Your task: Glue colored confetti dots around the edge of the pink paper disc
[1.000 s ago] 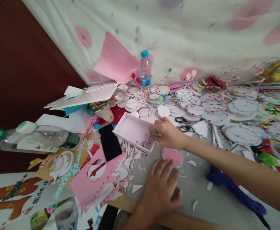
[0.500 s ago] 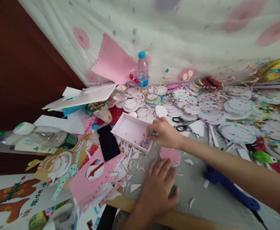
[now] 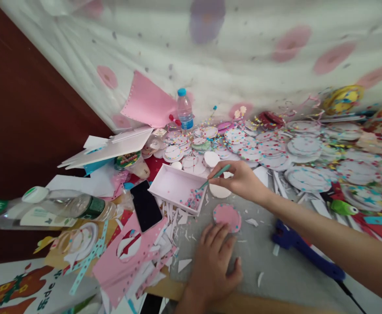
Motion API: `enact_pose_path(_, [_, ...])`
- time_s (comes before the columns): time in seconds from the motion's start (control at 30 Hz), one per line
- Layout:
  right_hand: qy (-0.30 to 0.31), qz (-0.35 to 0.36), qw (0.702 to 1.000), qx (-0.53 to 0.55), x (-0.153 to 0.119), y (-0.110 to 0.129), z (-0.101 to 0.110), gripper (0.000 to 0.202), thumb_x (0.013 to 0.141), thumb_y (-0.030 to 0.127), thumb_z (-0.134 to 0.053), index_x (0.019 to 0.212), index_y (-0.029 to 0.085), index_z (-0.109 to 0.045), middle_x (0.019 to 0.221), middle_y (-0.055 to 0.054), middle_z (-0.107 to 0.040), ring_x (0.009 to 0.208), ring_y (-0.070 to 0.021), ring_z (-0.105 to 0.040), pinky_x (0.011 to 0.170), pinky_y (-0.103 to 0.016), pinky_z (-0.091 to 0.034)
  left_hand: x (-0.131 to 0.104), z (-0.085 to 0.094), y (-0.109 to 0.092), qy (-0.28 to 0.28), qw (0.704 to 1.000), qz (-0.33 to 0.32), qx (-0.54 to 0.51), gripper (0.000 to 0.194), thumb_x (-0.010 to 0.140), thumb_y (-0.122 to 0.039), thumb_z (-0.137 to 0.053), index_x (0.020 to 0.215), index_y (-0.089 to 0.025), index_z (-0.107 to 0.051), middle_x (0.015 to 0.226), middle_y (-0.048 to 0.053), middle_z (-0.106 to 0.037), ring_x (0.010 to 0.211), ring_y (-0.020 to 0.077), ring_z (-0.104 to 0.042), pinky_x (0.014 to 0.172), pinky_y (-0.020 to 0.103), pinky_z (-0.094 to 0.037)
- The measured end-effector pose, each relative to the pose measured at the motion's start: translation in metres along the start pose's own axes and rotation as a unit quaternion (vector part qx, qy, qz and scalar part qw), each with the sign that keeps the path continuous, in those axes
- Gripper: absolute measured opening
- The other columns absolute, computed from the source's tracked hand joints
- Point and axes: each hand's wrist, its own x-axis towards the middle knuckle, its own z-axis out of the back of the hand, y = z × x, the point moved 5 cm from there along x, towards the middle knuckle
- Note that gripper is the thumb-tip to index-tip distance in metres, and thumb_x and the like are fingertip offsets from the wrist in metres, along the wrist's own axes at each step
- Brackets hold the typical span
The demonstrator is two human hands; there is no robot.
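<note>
The right hand (image 3: 243,181) pinches the green stick (image 3: 219,171) between its fingers, long axis slanting down-left, tip at the box's (image 3: 174,176) right end by the dots (image 3: 192,198). The left hand's (image 3: 212,264) fingers, slightly spread, touch the disc's (image 3: 226,216) near edge. Scrap-strewn mat (image 3: 256,248) lies open between disc and glue gun (image 3: 308,254)

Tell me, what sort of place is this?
Probably a craft workspace: there's a white box with tiny colored dots, piles of dotted round cards, and what looks like a blue glue gun.
</note>
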Motion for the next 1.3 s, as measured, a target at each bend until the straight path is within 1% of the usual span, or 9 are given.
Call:
enact_pose_path(0.13, [-0.080,-0.090,0.985,0.122,-0.036,-0.003,0.030,0.020,0.063,0.036,-0.079,0.072,0.020,-0.070,0.072,-0.003,-0.071,0.066,-0.0166,-0.061,0.061,-0.028,-0.044,-0.002,0.009,-0.001,-0.074,0.997,-0.006,-0.019,0.031,0.078,-0.013,-0.053,0.108,-0.015,-0.061,0.116,0.011,-0.066,0.107,0.0250,-0.059,0.098,0.045,-0.044])
enact_pose_path(0.23, [-0.144,-0.131,0.962,0.194,-0.071,-0.007,0.046,0.021,0.060,0.036,-0.082,0.070,0.022,-0.070,0.071,-0.001,-0.069,0.063,-0.0147,-0.059,0.059,-0.026,-0.043,-0.004,0.015,0.003,-0.107,0.993,0.035,-0.036,0.027,0.082,-0.009,-0.051,0.105,-0.017,-0.062,0.100,0.008,-0.068,0.093,0.0211,-0.062,0.085,0.039,-0.049])
enact_pose_path(0.37, [-0.201,-0.157,0.934,0.249,-0.116,-0.013,0.059,0.023,0.057,0.036,-0.085,0.068,0.022,-0.070,0.061,0.001,-0.063,0.057,-0.0116,-0.053,0.053,-0.024,-0.040,0.004,0.037,-0.002,-0.153,0.979,0.079,-0.108,0.023,0.085,-0.008,-0.051,0.102,-0.018,-0.062,0.091,0.005,-0.064,0.086,0.0160,-0.061,0.076,0.028,-0.049])
enact_pose_path(0.5, [-0.242,-0.185,0.913,0.272,-0.161,-0.023,0.060,0.023,0.058,0.034,-0.085,0.070,0.022,-0.070,0.063,0.001,-0.064,0.054,-0.0110,-0.052,0.049,-0.022,-0.038,0.024,0.055,-0.023,-0.160,0.963,0.097,-0.194,0.019,0.087,-0.011,-0.054,0.102,-0.019,-0.062,0.088,0.003,-0.062,0.077,0.0126,-0.057,0.071,0.025,-0.048])
enact_pose_path(0.63, [-0.263,-0.146,0.926,0.229,-0.194,-0.023,0.055,0.014,0.068,0.030,-0.080,0.074,0.024,-0.070,0.075,-0.002,-0.069,0.071,-0.0167,-0.062,0.062,-0.026,-0.048,0.036,0.048,-0.050,-0.108,0.958,0.092,-0.250,0.020,0.085,-0.013,-0.059,0.104,-0.020,-0.061,0.090,0.002,-0.063,0.076,0.0113,-0.058,0.071,0.023,-0.048])
enact_pose_path(0.77, [-0.280,-0.088,0.939,0.179,-0.209,-0.014,0.051,0.006,0.072,0.025,-0.077,0.074,0.026,-0.071,0.072,-0.002,-0.070,0.074,-0.0175,-0.062,0.066,-0.027,-0.050,0.037,0.035,-0.063,-0.100,0.951,0.093,-0.276,0.016,0.086,-0.011,-0.059,0.098,-0.021,-0.061,0.087,0.001,-0.064,0.077,0.0114,-0.059,0.070,0.022,-0.049])
enact_pose_path(0.9, [-0.287,-0.081,0.940,0.167,-0.209,-0.011,0.050,0.004,0.074,0.025,-0.075,0.074,0.026,-0.071,0.072,-0.002,-0.070,0.074,-0.0177,-0.062,0.066,-0.028,-0.050,0.035,0.032,-0.062,-0.100,0.943,0.125,-0.293,0.010,0.088,-0.013,-0.056,0.092,-0.019,-0.063,0.085,0.003,-0.065,0.078,0.0130,-0.061,0.070,0.024,-0.050])
enact_pose_path(1.1, [-0.282,-0.099,0.935,0.191,-0.209,-0.019,0.050,0.008,0.072,0.029,-0.077,0.075,0.026,-0.070,0.072,-0.003,-0.069,0.071,-0.0190,-0.063,0.062,-0.029,-0.051,0.037,0.034,-0.059,-0.069,0.914,0.173,-0.360,0.012,0.090,-0.020,-0.056,0.085,-0.018,-0.067,0.081,0.004,-0.066,0.073,0.0140,-0.064,0.062,0.023,-0.052])
enact_pose_path(1.3, [-0.291,-0.146,0.926,0.192,-0.215,-0.024,0.052,0.013,0.072,0.038,-0.076,0.077,0.027,-0.069,0.077,-0.006,-0.068,0.075,-0.0226,-0.064,0.064,-0.035,-0.053,0.040,0.036,-0.058,-0.025,0.911,0.178,-0.371,0.019,0.091,-0.023,-0.054,0.085,-0.018,-0.071,0.079,0.005,-0.068,0.066,0.0133,-0.062,0.060,0.023,-0.052])
